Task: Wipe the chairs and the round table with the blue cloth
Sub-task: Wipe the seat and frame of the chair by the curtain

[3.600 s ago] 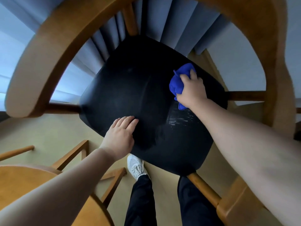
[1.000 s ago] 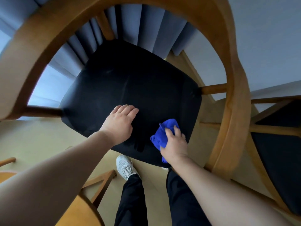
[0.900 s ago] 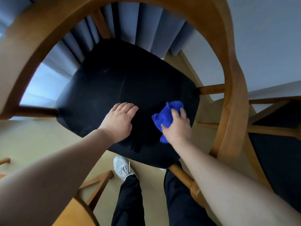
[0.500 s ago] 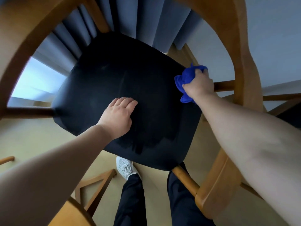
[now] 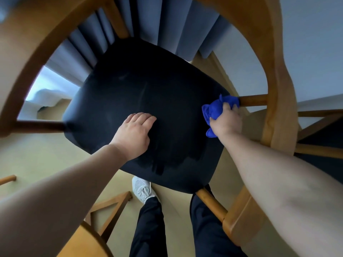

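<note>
- The blue cloth (image 5: 213, 110) is bunched into a wad at the right edge of the chair seat (image 5: 148, 86), at the corner where a horizontal wooden rail (image 5: 254, 100) meets the seat.
- The cloth touches both the seat edge and the inner end of the rail.
- The right hand (image 5: 225, 121) grips the cloth from above, fingers curled round it. Folds of cloth protrude ahead of the knuckles and below the heel of the hand.
- The left hand (image 5: 133, 134) lies palm down on the middle of the seat, fingers straight and close together, holding nothing. It is well apart from the cloth.
- The seat is black and padded. A darker, streaked patch (image 5: 167, 160) shows near its front edge, between the two forearms.
- The wooden chair frame (image 5: 276, 89) curves round the seat as a broad arm and back hoop. A second rail (image 5: 37, 126) joins the seat on the left side.
- A second chair (image 5: 324, 145) with a dark seat stands just beside the frame on the right.
- The edge of the round bench (image 5: 81, 243) shows at the lower left, with wooden cross-braces (image 5: 109, 210) beside it.
- Dark trouser legs (image 5: 148, 229) and one white shoe (image 5: 142, 189) stand on the beige floor (image 5: 37, 156) in front of the seat.
- Grey-blue curtains (image 5: 176, 25) hang behind the chair.
</note>
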